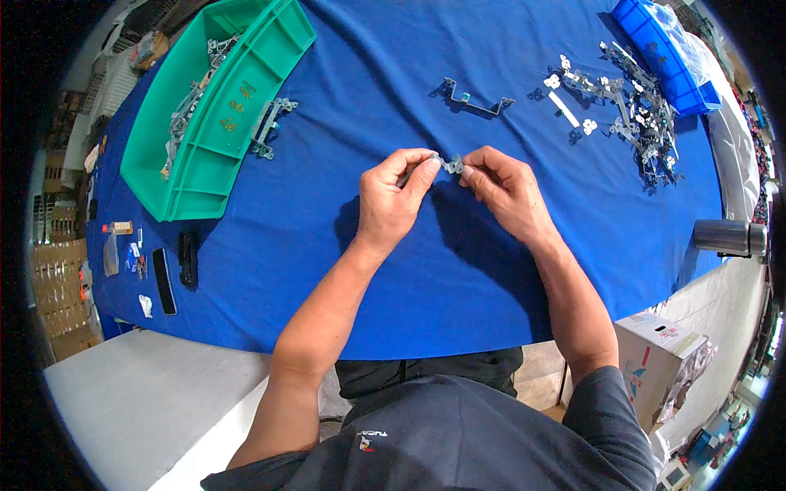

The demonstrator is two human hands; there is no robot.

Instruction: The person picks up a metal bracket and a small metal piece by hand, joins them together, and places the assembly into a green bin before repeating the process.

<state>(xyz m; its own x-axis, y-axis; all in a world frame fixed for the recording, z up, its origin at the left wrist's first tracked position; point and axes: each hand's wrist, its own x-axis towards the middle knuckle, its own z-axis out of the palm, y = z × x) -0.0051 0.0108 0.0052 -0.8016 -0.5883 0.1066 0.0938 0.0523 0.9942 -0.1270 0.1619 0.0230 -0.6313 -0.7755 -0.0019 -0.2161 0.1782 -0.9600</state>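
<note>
Over the middle of the blue cloth, both my hands hold one small grey metal bracket between them. My left hand is closed, with thumb and forefinger pinching the bracket's left end. On its other end the fingertips of my right hand are pressed together. Most of the bracket is hidden by my fingers. Beyond my hands lies a longer bent metal bracket with a small greenish part on it. Another bracket rests against the right side of the green bin.
A green bin with metal parts stands at left. Loose brackets are piled at right beside a blue bin. A phone and a black case lie at lower left; a metal cylinder is at the right edge.
</note>
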